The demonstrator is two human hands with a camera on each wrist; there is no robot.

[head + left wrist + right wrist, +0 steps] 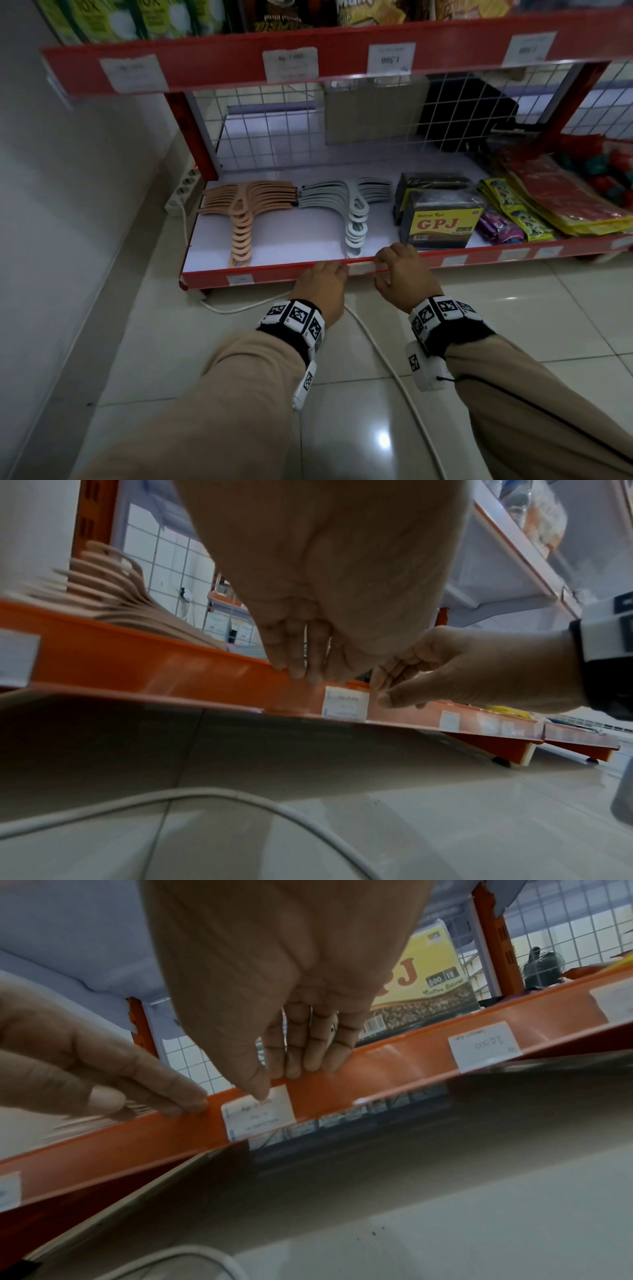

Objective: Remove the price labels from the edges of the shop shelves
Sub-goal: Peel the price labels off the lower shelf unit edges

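The bottom shelf's red edge strip (pixel 274 272) carries small white price labels. One price label (pixel 259 1116) sits between my two hands, also seen as the price label (pixel 361 269) and the price label (pixel 346 703). My right hand (pixel 399 263) hooks its fingers (pixel 310 1058) over the strip's top rim, while its thumb presses on the label's upper part. Just left of the label, my left hand (pixel 322 279) pinches the strip's top edge with its fingertips (pixel 298 668). More labels (pixel 239 279) (pixel 452 261) stay on the same strip.
On the shelf lie beige hangers (pixel 239 219), grey hangers (pixel 352 212), a GPJ pack (pixel 440 222) and sachets (pixel 513 219). The upper shelf edge (pixel 212 66) holds larger labels (pixel 289 63). A white cable (pixel 376 346) crosses the tiled floor; a wall stands at the left.
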